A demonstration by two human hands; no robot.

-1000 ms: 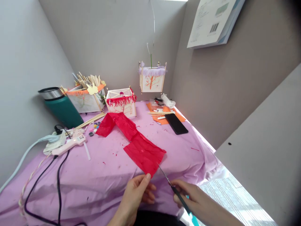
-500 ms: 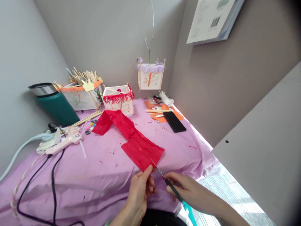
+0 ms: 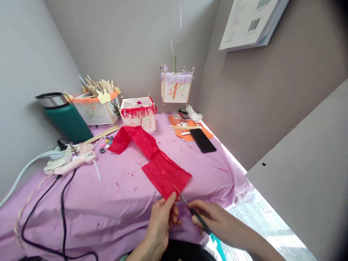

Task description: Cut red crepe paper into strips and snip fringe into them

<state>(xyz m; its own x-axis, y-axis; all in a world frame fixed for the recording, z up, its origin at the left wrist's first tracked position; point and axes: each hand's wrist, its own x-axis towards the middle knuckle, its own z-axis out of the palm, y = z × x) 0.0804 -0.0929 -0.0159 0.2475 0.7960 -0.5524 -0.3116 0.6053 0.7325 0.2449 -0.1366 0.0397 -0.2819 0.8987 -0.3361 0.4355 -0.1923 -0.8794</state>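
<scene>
Scissors [image 3: 200,220] have advanced over the red paper [image 3: 163,170] since a second ago: their tip, then just inside the right-hand edge, now reaches farther in, just beyond the left thumb. The left hand [image 3: 161,219] pinches the paper's near corner between thumb and fingers; the right hand [image 3: 213,215] is wrapped around the dark handles. Whether the blades are parted is too fine to tell.

From that corner the paper runs away across the purple cloth [image 3: 116,206], bending left at its far end, just in front of the red-fringed lantern [image 3: 140,121]. Both hands are at the near side, where the cloth slopes down in folds.

To the paper's left, a stretch of cloth flecked with red scraps separates it from the pink glue gun [image 3: 76,162], whose black cable [image 3: 63,217] loops toward the near edge. To its right, more cloth leads to the phone [image 3: 202,140], near the table's slanting right side. Past that side, striped floor [image 3: 266,221] shows below the right forearm, and a grey partition [image 3: 272,79] rises.
</scene>
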